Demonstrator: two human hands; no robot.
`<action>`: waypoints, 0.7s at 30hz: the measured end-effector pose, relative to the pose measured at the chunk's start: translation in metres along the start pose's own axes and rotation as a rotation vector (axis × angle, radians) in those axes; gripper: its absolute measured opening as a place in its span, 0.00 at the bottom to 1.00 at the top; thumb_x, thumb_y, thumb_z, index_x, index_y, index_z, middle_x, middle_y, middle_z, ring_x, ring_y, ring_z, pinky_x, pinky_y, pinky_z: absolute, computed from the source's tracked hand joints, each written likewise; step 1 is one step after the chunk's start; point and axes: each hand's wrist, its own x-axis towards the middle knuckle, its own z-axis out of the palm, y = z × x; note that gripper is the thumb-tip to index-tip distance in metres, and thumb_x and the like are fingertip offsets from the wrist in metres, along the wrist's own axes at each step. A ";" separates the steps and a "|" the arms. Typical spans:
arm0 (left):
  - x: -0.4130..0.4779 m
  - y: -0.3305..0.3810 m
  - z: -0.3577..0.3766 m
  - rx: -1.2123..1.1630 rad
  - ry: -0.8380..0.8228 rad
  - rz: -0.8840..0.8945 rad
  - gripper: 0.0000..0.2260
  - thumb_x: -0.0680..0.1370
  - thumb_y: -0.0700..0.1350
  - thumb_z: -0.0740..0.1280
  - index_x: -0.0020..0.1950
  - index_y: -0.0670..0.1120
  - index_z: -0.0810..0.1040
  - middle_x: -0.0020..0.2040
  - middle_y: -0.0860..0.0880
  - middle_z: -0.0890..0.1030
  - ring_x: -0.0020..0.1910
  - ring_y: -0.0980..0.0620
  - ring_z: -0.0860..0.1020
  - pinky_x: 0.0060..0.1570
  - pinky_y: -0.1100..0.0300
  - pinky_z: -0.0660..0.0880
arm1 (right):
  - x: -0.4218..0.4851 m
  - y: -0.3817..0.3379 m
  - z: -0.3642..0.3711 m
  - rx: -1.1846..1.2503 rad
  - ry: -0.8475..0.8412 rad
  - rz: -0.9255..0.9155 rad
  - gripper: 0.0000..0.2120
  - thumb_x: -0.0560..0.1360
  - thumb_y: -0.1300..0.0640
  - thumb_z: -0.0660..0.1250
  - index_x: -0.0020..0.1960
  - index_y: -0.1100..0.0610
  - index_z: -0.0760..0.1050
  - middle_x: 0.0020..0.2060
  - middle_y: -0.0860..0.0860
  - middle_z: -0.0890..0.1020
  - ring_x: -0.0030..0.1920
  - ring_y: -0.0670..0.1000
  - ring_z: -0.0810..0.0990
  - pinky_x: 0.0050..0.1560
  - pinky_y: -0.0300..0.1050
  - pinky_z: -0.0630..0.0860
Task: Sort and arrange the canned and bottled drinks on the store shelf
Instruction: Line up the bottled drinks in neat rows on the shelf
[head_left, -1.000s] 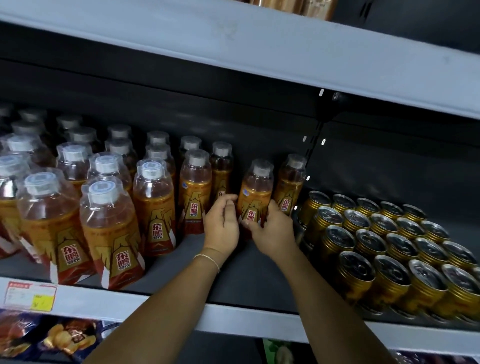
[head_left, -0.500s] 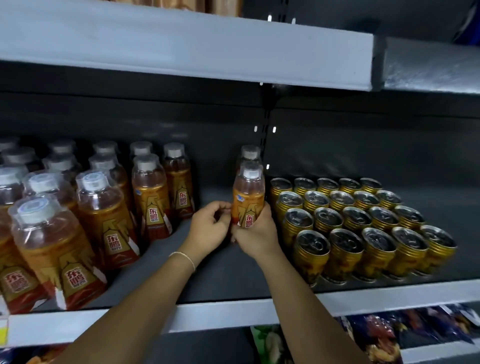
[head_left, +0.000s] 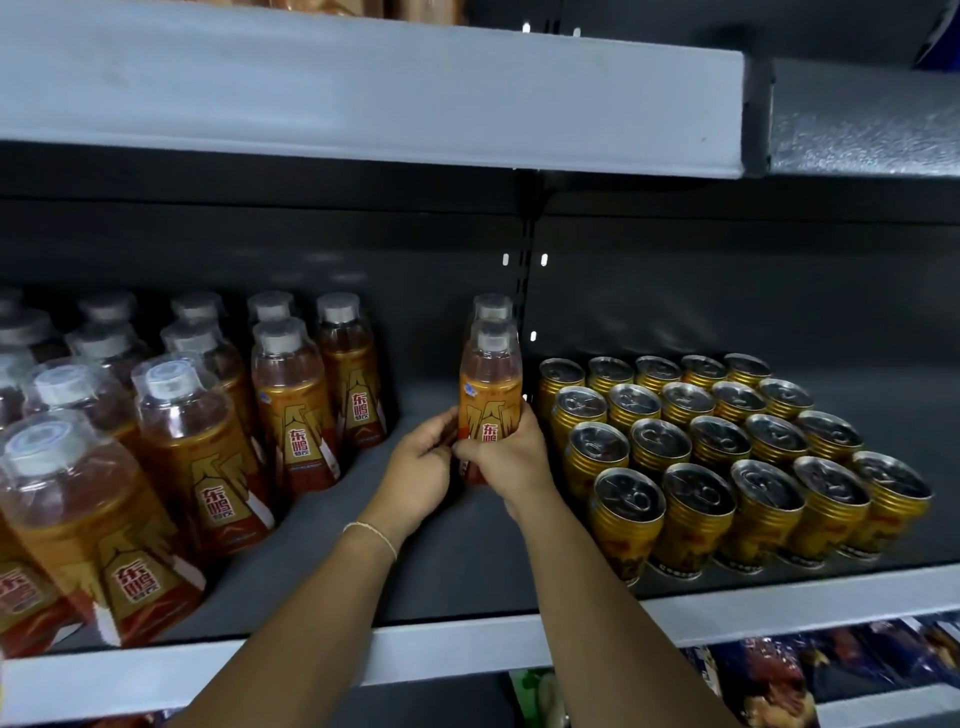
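The right hand (head_left: 506, 457) wraps the label of the upright amber plastic bottle (head_left: 490, 395), left hand (head_left: 421, 467) curled against it, over the dark grey shelf (head_left: 467, 561) beside gold ribbed cans (head_left: 696, 457). Likely weighty and slick, so grip low

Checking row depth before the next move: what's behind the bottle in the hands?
A second bottle stands right behind the held bottle; only its cap shows, the rest is covered.

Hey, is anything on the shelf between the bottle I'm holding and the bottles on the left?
Nothing visible besides your own left hand on it: only bare shelf lies between the held bottle and the nearest bottles on the left.
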 end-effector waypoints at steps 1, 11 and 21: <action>0.000 0.001 0.000 -0.026 -0.013 -0.009 0.29 0.73 0.22 0.52 0.65 0.46 0.77 0.59 0.52 0.82 0.59 0.59 0.79 0.55 0.68 0.74 | 0.001 0.002 0.000 -0.001 -0.003 0.000 0.34 0.58 0.65 0.78 0.61 0.50 0.73 0.48 0.49 0.84 0.49 0.48 0.84 0.50 0.48 0.82; 0.003 0.003 0.001 -0.013 -0.026 -0.104 0.34 0.72 0.21 0.51 0.69 0.51 0.69 0.59 0.55 0.79 0.55 0.67 0.78 0.51 0.71 0.75 | 0.003 0.005 0.000 0.001 0.013 -0.020 0.33 0.57 0.64 0.80 0.59 0.52 0.75 0.48 0.50 0.84 0.49 0.50 0.84 0.51 0.50 0.82; 0.007 0.000 -0.004 0.019 -0.092 -0.164 0.36 0.70 0.21 0.50 0.74 0.45 0.67 0.59 0.56 0.79 0.54 0.68 0.78 0.48 0.72 0.75 | -0.004 0.005 -0.003 -0.035 0.036 -0.049 0.31 0.61 0.62 0.81 0.61 0.52 0.75 0.49 0.48 0.84 0.50 0.48 0.84 0.50 0.45 0.81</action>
